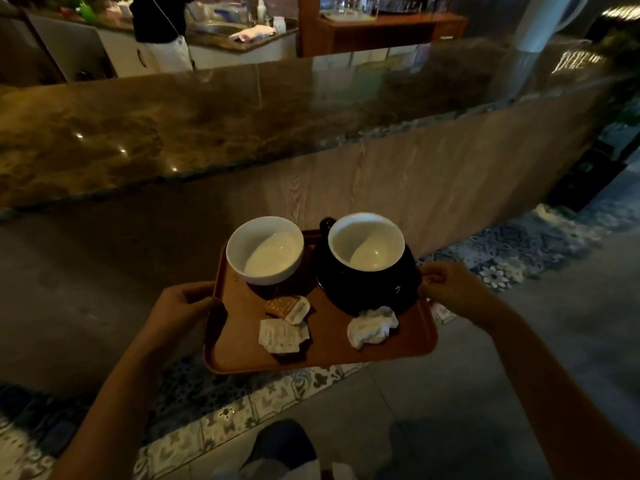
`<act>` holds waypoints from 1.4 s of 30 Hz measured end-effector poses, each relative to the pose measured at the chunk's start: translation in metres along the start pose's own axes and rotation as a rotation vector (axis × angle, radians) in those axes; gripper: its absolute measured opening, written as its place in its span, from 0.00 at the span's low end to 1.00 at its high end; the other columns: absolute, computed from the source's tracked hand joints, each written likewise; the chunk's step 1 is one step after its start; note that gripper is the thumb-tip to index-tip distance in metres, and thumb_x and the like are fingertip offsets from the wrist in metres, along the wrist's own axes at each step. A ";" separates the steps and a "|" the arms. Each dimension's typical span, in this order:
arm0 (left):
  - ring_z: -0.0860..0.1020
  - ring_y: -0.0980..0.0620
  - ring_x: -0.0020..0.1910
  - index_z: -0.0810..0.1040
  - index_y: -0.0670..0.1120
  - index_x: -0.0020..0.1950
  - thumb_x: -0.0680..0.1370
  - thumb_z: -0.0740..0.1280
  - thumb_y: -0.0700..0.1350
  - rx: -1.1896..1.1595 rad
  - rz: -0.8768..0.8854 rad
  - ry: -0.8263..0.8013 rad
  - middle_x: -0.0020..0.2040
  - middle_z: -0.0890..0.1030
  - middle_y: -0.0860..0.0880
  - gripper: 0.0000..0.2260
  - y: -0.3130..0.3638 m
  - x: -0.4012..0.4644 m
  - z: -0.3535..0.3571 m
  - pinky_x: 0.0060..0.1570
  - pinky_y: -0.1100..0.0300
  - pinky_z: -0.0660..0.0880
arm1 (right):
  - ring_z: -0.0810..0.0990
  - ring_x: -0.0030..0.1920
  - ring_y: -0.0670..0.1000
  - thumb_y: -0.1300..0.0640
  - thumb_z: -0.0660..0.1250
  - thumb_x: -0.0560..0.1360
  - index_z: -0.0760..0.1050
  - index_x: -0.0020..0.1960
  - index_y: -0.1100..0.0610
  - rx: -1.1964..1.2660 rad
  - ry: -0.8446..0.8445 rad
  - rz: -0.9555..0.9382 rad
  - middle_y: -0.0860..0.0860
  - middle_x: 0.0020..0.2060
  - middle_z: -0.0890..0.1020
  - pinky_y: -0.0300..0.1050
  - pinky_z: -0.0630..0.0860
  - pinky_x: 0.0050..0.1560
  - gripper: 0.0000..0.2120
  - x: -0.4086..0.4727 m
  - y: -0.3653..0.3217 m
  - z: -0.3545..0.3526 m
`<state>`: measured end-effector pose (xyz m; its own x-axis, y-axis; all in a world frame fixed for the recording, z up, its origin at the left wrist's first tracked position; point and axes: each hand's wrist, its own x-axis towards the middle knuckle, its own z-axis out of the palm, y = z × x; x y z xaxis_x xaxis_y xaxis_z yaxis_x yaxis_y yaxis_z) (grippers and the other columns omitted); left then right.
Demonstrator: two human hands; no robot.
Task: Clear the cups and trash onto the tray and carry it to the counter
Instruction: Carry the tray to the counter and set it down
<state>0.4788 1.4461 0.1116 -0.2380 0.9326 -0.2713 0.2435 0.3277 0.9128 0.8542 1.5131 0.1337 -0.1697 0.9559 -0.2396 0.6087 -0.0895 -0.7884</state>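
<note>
I hold an orange tray (332, 348) level in the air, below and in front of the brown marble counter (207, 123). My left hand (183, 306) grips its left rim and my right hand (450, 289) grips its right rim. On the tray's far side a white cup (265, 251) stands at the left and a black cup with a white inside (367, 251) at the right. Nearer me lie torn sugar packets (284, 323) and a crumpled white napkin (372, 327).
The counter's wood-panelled front (433, 188) rises just beyond the tray. Patterned tiles (502, 258) edge the grey floor. Behind the counter a person (162, 29) stands by a sink area, with wooden shelving (381, 26) to the right. My feet (280, 448) show below.
</note>
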 end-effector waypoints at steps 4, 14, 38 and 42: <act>0.82 0.54 0.38 0.81 0.54 0.42 0.72 0.65 0.32 0.052 0.040 0.016 0.34 0.85 0.54 0.16 0.031 0.046 0.024 0.42 0.56 0.77 | 0.80 0.31 0.41 0.71 0.64 0.71 0.78 0.40 0.60 -0.025 -0.018 -0.015 0.59 0.36 0.81 0.30 0.74 0.28 0.08 0.056 0.007 -0.035; 0.81 0.53 0.43 0.78 0.54 0.45 0.76 0.63 0.36 0.032 0.017 -0.003 0.45 0.81 0.50 0.12 0.108 0.198 0.067 0.37 0.60 0.74 | 0.80 0.30 0.40 0.70 0.63 0.73 0.76 0.39 0.52 0.028 0.028 -0.027 0.53 0.34 0.81 0.33 0.75 0.29 0.14 0.203 -0.007 -0.107; 0.82 0.47 0.47 0.80 0.52 0.47 0.76 0.63 0.40 -0.070 -0.128 0.275 0.48 0.83 0.47 0.09 0.237 0.421 0.143 0.49 0.44 0.78 | 0.79 0.37 0.53 0.69 0.63 0.72 0.76 0.44 0.64 -0.055 -0.054 -0.125 0.58 0.35 0.80 0.42 0.76 0.34 0.05 0.524 -0.045 -0.217; 0.79 0.48 0.46 0.78 0.48 0.56 0.76 0.63 0.40 0.108 -0.173 0.324 0.45 0.80 0.48 0.10 0.252 0.463 0.158 0.50 0.49 0.77 | 0.75 0.30 0.52 0.68 0.63 0.70 0.73 0.35 0.66 -0.201 -0.076 -0.155 0.62 0.29 0.77 0.42 0.71 0.31 0.06 0.580 -0.047 -0.229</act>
<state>0.5785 1.9844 0.1673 -0.5645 0.7720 -0.2922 0.2675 0.5060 0.8200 0.9047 2.1355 0.1614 -0.3263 0.9294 -0.1726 0.7110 0.1210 -0.6927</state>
